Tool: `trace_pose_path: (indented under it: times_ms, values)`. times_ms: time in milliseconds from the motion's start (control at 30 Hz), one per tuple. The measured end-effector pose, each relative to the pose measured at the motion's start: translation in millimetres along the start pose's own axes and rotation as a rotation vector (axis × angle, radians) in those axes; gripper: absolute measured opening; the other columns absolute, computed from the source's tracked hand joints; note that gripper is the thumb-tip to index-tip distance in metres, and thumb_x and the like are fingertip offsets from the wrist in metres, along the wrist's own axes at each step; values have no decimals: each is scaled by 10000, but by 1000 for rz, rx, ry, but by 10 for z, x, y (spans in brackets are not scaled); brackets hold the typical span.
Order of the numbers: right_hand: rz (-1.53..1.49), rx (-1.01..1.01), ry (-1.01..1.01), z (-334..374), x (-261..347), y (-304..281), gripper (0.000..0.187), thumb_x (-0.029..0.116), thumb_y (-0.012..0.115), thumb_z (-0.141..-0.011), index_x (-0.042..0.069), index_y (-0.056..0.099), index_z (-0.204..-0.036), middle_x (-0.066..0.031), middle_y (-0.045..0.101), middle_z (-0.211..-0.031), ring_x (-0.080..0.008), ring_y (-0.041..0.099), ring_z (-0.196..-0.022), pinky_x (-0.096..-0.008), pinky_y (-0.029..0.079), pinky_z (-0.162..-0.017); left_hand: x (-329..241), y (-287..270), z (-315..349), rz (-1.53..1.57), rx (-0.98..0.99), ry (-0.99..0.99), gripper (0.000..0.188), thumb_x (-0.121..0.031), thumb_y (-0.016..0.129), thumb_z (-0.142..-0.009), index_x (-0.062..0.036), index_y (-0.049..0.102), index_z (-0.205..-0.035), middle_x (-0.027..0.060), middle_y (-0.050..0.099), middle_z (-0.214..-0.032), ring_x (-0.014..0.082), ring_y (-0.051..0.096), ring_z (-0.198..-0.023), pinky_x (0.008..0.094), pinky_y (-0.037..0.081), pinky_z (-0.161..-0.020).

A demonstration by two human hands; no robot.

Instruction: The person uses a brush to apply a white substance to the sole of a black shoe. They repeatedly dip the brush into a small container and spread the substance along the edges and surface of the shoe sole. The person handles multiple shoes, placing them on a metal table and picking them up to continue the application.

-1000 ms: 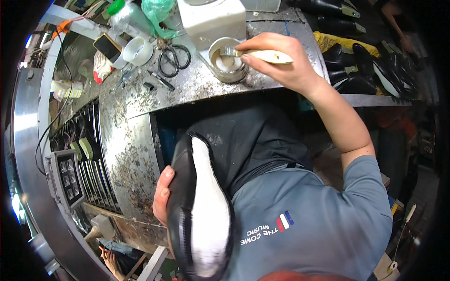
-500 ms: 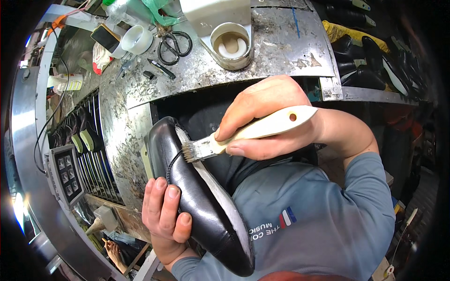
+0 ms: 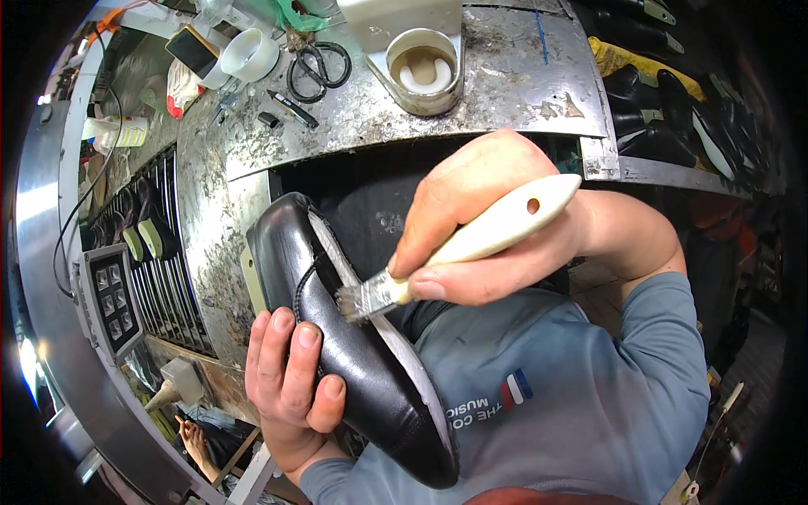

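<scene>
My left hand (image 3: pixel 290 383) grips a black leather shoe upper (image 3: pixel 358 362) from its left side, thumb and fingertips against the leather. The shoe lies tilted across my lap with its pointed end toward my body. A whitish band (image 3: pixel 396 349) runs along its right edge. My right hand (image 3: pixel 484 223) is closed round the cream handle of a flat paintbrush (image 3: pixel 505 220). The brush's bristles meet the shoe at the band's inner edge, about midway along. A pale green piece (image 3: pixel 253 282) shows beside the shoe's far end; its link to the shoe is partly hidden.
On the stained metal bench (image 3: pixel 362 130) stand a pot of tan liquid (image 3: pixel 425 71), black-handled scissors (image 3: pixel 320 71), a marker (image 3: pixel 295 109) and a white cup (image 3: pixel 250 55). Black shoes (image 3: pixel 648 109) fill a shelf at the far right. Another person's hand (image 3: pixel 198 442) shows lower left.
The brush has moved down along the shoe's edge toward the pointed end, and its handle has tilted up more. The shoe's far end has shifted slightly left and up.
</scene>
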State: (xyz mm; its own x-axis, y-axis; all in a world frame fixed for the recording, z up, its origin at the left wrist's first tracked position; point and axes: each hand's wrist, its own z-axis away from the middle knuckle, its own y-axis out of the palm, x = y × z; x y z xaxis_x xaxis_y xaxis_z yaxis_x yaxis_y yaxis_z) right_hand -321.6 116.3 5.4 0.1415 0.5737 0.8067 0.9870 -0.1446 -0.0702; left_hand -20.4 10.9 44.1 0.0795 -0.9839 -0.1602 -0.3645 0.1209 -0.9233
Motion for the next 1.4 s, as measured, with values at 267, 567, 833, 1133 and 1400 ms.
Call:
trace_pose_path:
  times_ms: [267, 567, 833, 1133, 1400]
  values:
    - [-24, 121, -1, -6, 251, -74, 114, 90, 811, -798, 11, 769, -868, -95, 750, -781, -226, 738, -663, -307, 599, -591, 141, 108, -136, -171, -63, 146, 367, -165, 550, -1037, -139, 388, -1365, 165, 607, -1321, 414, 651, -1180, 562, 580, -969]
    - [45, 130, -33, -14, 482, -68, 143, 109, 839, -789, 7, 774, -865, -67, 736, -738, -176, 726, -624, -267, 591, -534, 345, 268, -145, -193, -126, 139, 316, -29, 586, -995, -38, 467, -1287, 267, 651, -1247, 457, 661, -1129, 538, 606, -904]
    - [22, 181, -23, -55, 614, -90, 171, 63, 860, -764, -13, 776, -893, -85, 734, -760, -169, 719, -624, -253, 584, -529, 393, 313, -153, -218, -134, 50, 469, -57, 666, -955, -9, 444, -1365, 283, 646, -1263, 454, 676, -1125, 517, 595, -949]
    - [-31, 146, -66, -153, 662, -101, 175, 57, 871, -751, -15, 778, -880, -84, 738, -766, -147, 706, -593, -237, 572, -506, 427, 411, -176, -173, -190, -64, 509, -132, 710, -940, 28, 477, -1363, 286, 659, -1239, 443, 689, -1102, 480, 599, -935]
    - [60, 133, -126, -254, 699, -110, 181, 64, 869, -753, -18, 783, -889, -89, 734, -761, -141, 691, -578, -224, 571, -507, 391, 533, -66, 3, -207, -259, 633, -230, 807, -865, 69, 508, -1338, 277, 676, -1222, 422, 707, -1073, 441, 600, -916]
